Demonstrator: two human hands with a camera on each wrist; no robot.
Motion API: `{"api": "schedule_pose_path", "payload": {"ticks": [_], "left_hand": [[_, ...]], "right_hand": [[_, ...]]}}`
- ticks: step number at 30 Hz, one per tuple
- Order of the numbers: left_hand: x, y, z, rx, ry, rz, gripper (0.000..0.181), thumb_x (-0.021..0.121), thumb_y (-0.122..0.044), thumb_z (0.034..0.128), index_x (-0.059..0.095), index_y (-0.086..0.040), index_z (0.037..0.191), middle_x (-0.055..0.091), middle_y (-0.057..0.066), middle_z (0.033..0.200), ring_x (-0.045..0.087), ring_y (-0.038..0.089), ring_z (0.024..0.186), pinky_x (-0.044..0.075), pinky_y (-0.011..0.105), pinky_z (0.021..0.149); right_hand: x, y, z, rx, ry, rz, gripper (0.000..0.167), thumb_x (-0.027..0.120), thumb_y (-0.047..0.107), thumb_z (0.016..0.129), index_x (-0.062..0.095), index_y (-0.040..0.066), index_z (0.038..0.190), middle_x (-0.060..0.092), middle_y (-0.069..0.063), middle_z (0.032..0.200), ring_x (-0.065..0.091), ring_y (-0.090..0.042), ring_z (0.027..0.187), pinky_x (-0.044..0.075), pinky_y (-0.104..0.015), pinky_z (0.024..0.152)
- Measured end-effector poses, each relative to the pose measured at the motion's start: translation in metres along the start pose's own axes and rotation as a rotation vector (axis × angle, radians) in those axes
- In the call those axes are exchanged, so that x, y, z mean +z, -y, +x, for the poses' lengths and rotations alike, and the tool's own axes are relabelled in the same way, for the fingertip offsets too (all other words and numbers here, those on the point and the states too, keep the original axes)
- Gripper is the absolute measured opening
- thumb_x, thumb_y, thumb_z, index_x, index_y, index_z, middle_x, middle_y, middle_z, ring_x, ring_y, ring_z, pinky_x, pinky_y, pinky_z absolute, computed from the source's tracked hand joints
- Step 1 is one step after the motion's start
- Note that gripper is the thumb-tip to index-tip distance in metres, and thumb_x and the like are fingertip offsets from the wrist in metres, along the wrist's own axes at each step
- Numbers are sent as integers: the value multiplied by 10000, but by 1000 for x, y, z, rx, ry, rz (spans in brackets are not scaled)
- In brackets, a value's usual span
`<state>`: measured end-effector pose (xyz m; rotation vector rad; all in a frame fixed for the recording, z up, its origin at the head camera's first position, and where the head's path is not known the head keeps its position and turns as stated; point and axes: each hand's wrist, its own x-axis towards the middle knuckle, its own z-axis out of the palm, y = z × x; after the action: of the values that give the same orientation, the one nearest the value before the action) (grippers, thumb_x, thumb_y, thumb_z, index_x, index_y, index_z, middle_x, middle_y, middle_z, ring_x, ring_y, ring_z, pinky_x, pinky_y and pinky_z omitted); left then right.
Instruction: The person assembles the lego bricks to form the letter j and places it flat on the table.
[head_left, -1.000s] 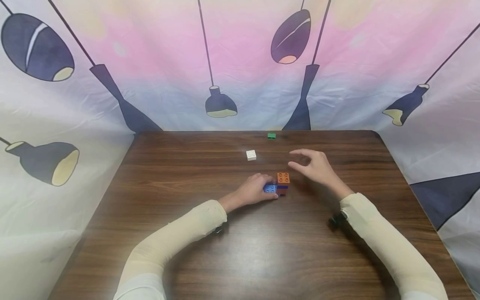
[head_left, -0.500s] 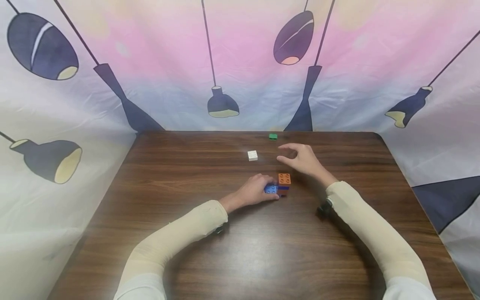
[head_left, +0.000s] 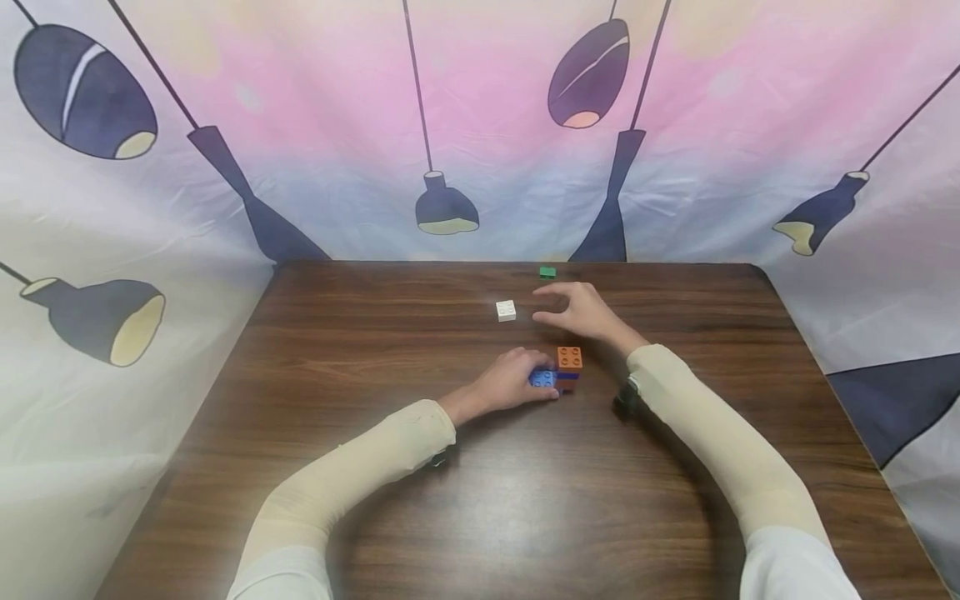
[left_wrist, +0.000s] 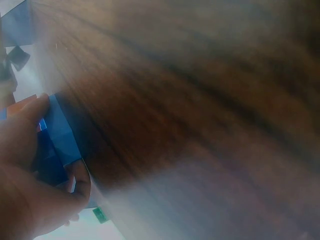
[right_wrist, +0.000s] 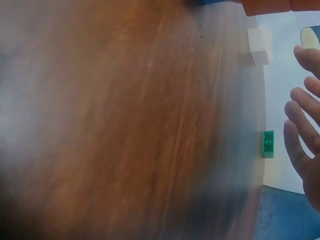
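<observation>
My left hand [head_left: 510, 382] grips the blue part [head_left: 543, 379] of a brick build, thumb on the near side and fingers on the far side. At the build's right end stands a taller stack topped by an orange brick [head_left: 569, 357]. In the left wrist view the fingers wrap the blue bricks [left_wrist: 62, 130]. My right hand [head_left: 585, 312] hovers beyond the build with thumb and fingers spread, holding nothing. Just left of its fingertips lies a white brick [head_left: 506, 311], not touched. The right wrist view also shows the white brick [right_wrist: 258, 46] and the right hand [right_wrist: 305, 115].
A small green brick [head_left: 547, 272] lies near the far edge of the brown wooden table [head_left: 360, 333], beyond the right hand. A cloth backdrop [head_left: 345, 167] printed with hanging lamps stands behind and beside the table.
My right hand has moved left and somewhat farther away, from the right of the orange brick toward the white brick. My left hand still holds the build in the same place.
</observation>
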<state>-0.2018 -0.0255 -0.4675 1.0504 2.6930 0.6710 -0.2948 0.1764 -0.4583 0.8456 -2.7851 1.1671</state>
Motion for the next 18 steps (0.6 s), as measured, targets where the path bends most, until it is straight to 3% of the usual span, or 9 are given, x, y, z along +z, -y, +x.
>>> {"api": "schedule_pose_path", "payload": {"ticks": [7,18], "left_hand": [[1,1,1,21,-8,1,521,769,-394,919,664,-46,1292,713,64,1236,638,182,1061,510,316,907],[3,2,0,22,-17,-1,517,773,-389,915,667,-59,1297,712,53,1246,638,176,1067,504,305,918]], "right_hand": [[9,1,13,8,54,-30,506,792,353,906,678,92,1325,690,-84,1311,637,-297,1176,503,-505,989],[19,1,29,28,116,-41,528,804,350,892,665,111,1341,695,-96,1296,677,-284,1101,537,-469,955]]}}
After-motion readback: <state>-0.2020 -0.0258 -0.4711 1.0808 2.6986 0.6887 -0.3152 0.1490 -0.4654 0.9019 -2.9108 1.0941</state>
